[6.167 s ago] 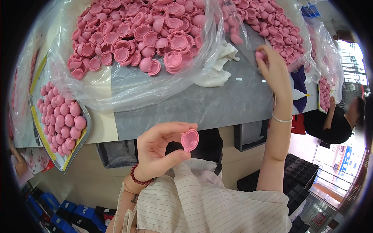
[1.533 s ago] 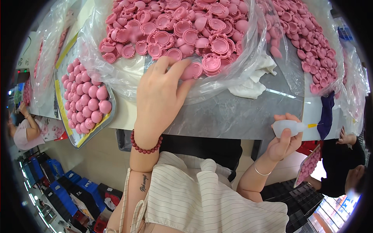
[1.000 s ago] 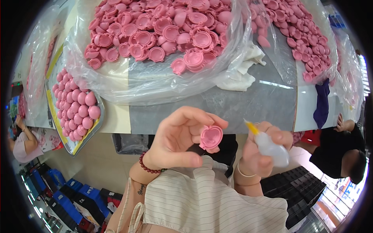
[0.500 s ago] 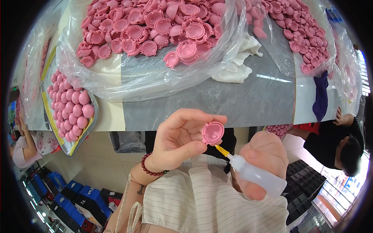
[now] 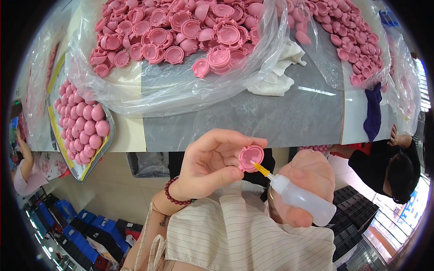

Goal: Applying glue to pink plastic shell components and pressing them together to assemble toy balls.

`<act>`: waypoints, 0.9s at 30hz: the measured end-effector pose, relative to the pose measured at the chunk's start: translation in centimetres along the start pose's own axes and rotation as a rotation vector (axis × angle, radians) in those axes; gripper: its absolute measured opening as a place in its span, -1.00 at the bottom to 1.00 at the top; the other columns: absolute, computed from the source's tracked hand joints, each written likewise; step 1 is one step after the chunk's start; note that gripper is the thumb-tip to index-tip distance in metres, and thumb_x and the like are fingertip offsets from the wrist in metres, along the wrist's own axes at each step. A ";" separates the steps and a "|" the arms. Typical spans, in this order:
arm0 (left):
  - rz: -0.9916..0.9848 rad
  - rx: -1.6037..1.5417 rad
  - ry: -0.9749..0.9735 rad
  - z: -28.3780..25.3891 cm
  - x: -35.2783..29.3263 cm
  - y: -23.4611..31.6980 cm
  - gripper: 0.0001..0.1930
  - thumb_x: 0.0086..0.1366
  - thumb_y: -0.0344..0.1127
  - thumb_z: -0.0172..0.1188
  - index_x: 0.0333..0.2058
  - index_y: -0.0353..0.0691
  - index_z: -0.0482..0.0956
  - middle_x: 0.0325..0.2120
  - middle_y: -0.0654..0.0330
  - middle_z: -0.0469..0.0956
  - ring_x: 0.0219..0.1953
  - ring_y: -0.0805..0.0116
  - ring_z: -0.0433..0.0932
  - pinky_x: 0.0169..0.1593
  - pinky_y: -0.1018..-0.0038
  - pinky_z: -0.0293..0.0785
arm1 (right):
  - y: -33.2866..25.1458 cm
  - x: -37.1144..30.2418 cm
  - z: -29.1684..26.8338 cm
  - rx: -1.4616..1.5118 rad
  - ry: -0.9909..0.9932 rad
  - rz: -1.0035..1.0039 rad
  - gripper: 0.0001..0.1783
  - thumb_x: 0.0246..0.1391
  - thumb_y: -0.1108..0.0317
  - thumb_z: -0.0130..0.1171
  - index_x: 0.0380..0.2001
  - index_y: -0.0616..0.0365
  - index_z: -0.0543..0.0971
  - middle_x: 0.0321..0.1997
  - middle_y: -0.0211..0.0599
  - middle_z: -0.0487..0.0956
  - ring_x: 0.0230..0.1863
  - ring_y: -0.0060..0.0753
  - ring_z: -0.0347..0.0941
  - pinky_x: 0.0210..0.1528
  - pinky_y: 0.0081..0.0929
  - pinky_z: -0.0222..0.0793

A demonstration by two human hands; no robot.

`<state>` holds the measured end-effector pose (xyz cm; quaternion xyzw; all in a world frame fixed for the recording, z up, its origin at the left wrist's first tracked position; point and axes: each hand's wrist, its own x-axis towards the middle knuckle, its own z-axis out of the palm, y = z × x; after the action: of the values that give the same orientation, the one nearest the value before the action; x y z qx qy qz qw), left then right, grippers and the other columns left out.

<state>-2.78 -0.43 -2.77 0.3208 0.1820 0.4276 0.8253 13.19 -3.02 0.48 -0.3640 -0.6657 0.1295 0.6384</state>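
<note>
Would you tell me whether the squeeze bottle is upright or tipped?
Tipped: the squeeze bottle lies slanted in the right hand, its yellow nozzle pointing up-left into the pink cap.

Pink round cap [image 5: 251, 157] in left hand [image 5: 212, 162]. Squeeze bottle [image 5: 300, 201] in right hand [image 5: 304, 192]: translucent white body, yellow-orange nozzle tip. Bead bracelet [image 5: 176, 198] dark red. Shirt [image 5: 244, 235] cream with thin dark vertical stripes. Counter [image 5: 244, 119] mottled grey, pale cream strips at sides. Heaps of caps [image 5: 181, 31] pink, inside clear plastic bags [image 5: 149, 86]. Tray [image 5: 83, 131] of pink domes, yellow-edged. Cloth [image 5: 278, 74] white; another cloth [image 5: 373, 113] dark blue-purple. Crates [image 5: 86, 230] below blue.
</note>
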 end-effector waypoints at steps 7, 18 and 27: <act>-0.005 -0.037 0.004 -0.1 0.0 0.0 -0.56 0.00 -0.41 0.20 -0.16 -0.34 0.23 -0.15 -0.26 0.32 -0.18 0.27 0.44 -0.10 0.45 0.37 | 0.3 -0.2 0.0 -0.016 -0.074 0.006 -0.46 -0.18 -0.06 0.12 -0.42 0.31 0.52 -0.65 -0.40 0.45 -0.78 -0.58 0.17 -0.78 -0.64 -0.05; 0.147 0.128 -0.052 -0.2 -0.3 0.0 -0.62 -0.01 -0.65 0.07 -0.15 -0.44 0.27 -0.10 -0.17 0.30 -0.14 0.32 0.42 -0.08 0.47 0.36 | 1.0 -0.2 1.2 -0.154 0.159 -0.167 -0.57 0.07 0.08 -0.14 -0.58 0.24 0.47 -0.51 -0.09 0.51 -0.81 -0.56 0.23 -0.85 -0.68 -0.04; 0.282 0.641 -0.028 -0.2 -0.6 0.5 -0.62 -0.04 -0.62 0.13 -0.20 -0.41 0.26 -0.14 -0.28 0.30 -0.20 0.19 0.44 -0.14 0.40 0.40 | 0.4 -0.2 0.9 -0.047 0.088 0.000 -0.52 -0.03 -0.04 -0.03 -0.50 0.26 0.46 -0.54 -0.16 0.49 -0.81 -0.57 0.22 -0.84 -0.66 -0.08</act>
<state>-3.53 -0.67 -2.57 0.5916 0.2496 0.4539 0.6178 12.49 -2.60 -0.01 -0.3845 -0.6399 0.0977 0.6581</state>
